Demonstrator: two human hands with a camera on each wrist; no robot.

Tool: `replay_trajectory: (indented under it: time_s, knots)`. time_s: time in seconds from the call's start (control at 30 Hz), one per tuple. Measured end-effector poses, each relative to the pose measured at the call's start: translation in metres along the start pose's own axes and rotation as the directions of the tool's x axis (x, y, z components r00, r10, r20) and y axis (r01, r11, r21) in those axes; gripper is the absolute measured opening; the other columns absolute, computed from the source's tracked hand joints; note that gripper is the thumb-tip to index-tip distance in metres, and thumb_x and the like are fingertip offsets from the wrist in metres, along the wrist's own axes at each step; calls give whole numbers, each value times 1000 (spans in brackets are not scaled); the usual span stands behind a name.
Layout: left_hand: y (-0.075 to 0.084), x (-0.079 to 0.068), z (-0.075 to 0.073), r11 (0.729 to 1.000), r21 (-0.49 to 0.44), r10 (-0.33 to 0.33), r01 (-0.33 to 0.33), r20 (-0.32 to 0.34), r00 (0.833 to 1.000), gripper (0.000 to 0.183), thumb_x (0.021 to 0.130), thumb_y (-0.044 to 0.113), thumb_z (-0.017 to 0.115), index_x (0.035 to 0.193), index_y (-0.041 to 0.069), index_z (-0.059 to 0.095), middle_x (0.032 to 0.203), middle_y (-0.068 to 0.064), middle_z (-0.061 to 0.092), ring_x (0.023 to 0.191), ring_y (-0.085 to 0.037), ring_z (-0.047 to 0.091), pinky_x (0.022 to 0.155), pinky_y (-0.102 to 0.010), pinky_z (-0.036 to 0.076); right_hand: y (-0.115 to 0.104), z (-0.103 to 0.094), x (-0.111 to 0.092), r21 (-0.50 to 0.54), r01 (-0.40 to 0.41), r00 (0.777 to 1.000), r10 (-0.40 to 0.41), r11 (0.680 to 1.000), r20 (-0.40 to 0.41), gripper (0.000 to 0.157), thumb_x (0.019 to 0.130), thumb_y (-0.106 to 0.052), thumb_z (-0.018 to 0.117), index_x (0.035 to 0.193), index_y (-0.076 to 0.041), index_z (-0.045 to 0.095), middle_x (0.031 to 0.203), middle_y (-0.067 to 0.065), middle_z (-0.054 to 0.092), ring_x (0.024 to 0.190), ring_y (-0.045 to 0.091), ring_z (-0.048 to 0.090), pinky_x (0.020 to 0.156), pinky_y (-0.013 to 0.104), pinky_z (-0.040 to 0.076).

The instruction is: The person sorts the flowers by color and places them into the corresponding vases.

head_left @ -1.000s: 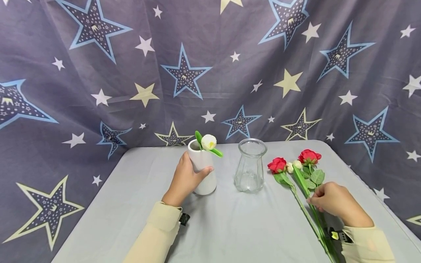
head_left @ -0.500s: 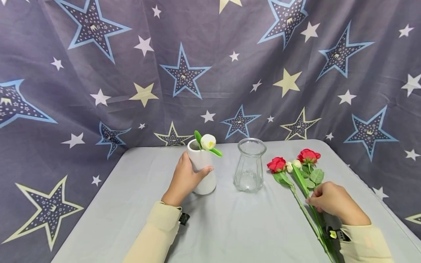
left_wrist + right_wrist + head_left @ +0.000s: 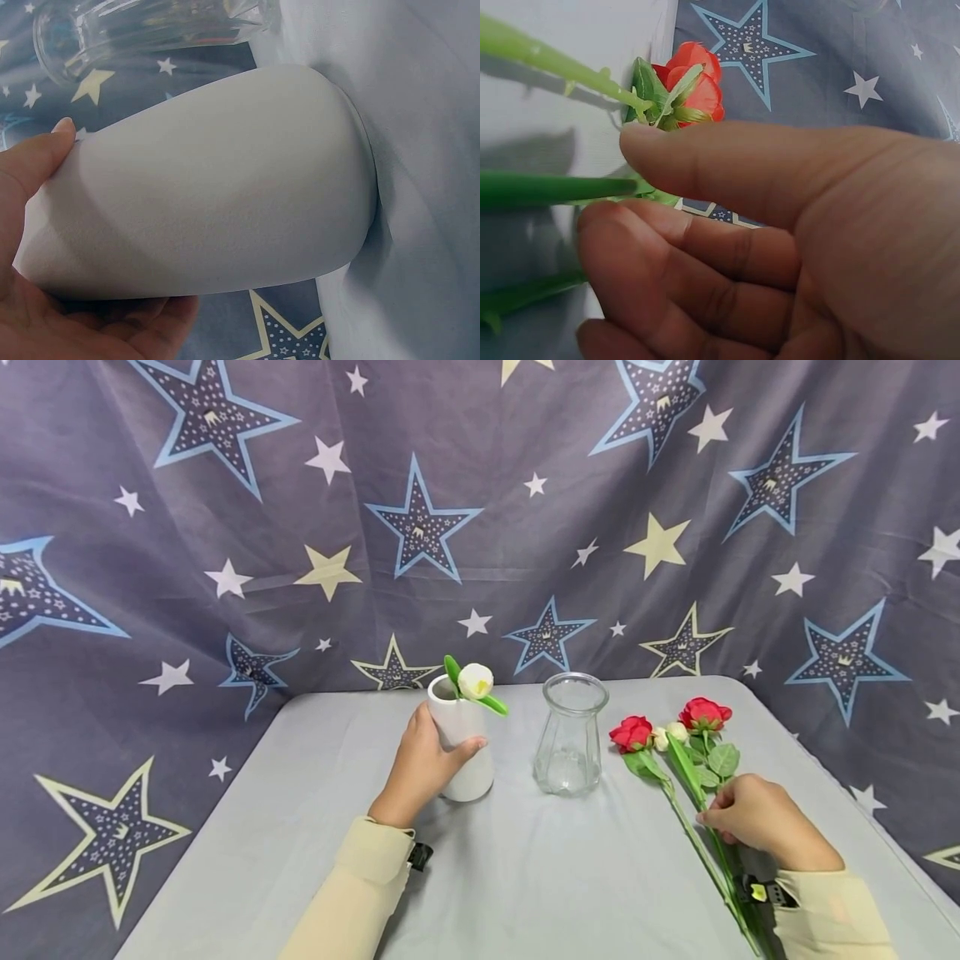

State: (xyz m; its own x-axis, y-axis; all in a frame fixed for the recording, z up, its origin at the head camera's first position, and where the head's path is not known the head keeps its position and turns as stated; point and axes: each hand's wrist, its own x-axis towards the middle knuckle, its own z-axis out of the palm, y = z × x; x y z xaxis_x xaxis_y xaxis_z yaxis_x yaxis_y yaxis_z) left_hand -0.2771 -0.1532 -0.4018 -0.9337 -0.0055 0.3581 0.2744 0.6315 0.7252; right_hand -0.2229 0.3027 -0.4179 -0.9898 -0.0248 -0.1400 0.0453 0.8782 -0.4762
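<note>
My left hand [image 3: 422,770] grips the white ceramic vase [image 3: 463,750], which stands on the table and holds a white tulip [image 3: 476,682] with green leaves. In the left wrist view the thumb and palm wrap the white vase [image 3: 217,187]. My right hand [image 3: 753,820] pinches a green stem [image 3: 686,778] among the flowers lying on the table at the right: two red roses [image 3: 632,733] [image 3: 703,713] and a small white bud [image 3: 671,735]. In the right wrist view the thumb and fingers close on a green stem [image 3: 547,187], with a red rose [image 3: 690,79] behind.
A clear glass vase [image 3: 570,733] stands between the white vase and the flowers. The grey tablecloth [image 3: 540,877] covers the table, whose right edge runs close past my right wrist. A star-patterned curtain [image 3: 480,510] hangs behind.
</note>
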Motion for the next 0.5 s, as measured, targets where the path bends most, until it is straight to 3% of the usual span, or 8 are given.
replay_trajectory:
  time_s: [0.5]
  knots:
    - [0, 0, 0, 1000, -7, -2, 2, 1, 1000, 97, 81, 54, 84, 147, 0, 38, 132, -18, 52, 118, -35, 57, 102, -51, 48, 1, 3, 2, -8, 13, 1000, -13, 1000, 0, 25, 88, -28, 81, 74, -11, 69, 64, 0, 65, 62, 17, 61, 55, 33, 43]
